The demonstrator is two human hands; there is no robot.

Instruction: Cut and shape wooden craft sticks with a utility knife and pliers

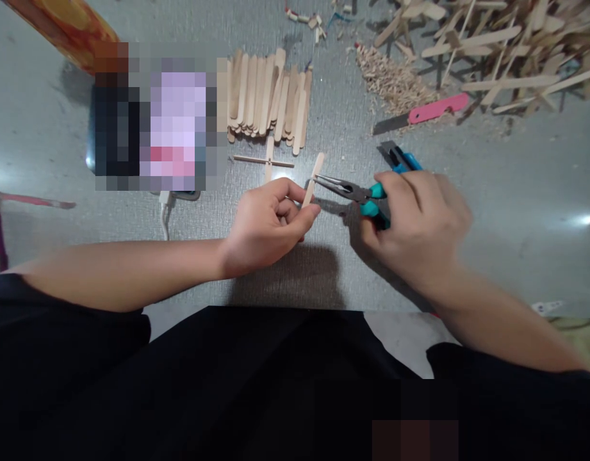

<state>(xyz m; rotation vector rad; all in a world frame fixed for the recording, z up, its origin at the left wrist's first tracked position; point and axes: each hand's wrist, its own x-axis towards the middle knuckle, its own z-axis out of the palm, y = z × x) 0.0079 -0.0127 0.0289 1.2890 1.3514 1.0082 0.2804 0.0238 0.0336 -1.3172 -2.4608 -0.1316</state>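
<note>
Between the thumb and fingers of my left hand [270,224] is a wooden popsicle stick [318,168], held tilted by its lower end. My right hand [419,224] is wrapped round the teal handles of needle-nose pliers [355,192]. The pliers' tips meet the stick's edge near its middle; whether they grip it or only touch it, I cannot tell. Just beyond my left hand lies a cross of two popsicle sticks [269,161], one turned on its edge. A blue cutter knife [399,157] lies behind my right hand, which partly hides it.
A row of popsicle sticks [259,96] lies at the back middle. A pink-handled knife [439,109] rests beside a pile of wood bits [391,80]. Many joined sticks [510,51] are heaped at the back right. A blurred-out phone [177,128] with a white cable [164,214] sits at left.
</note>
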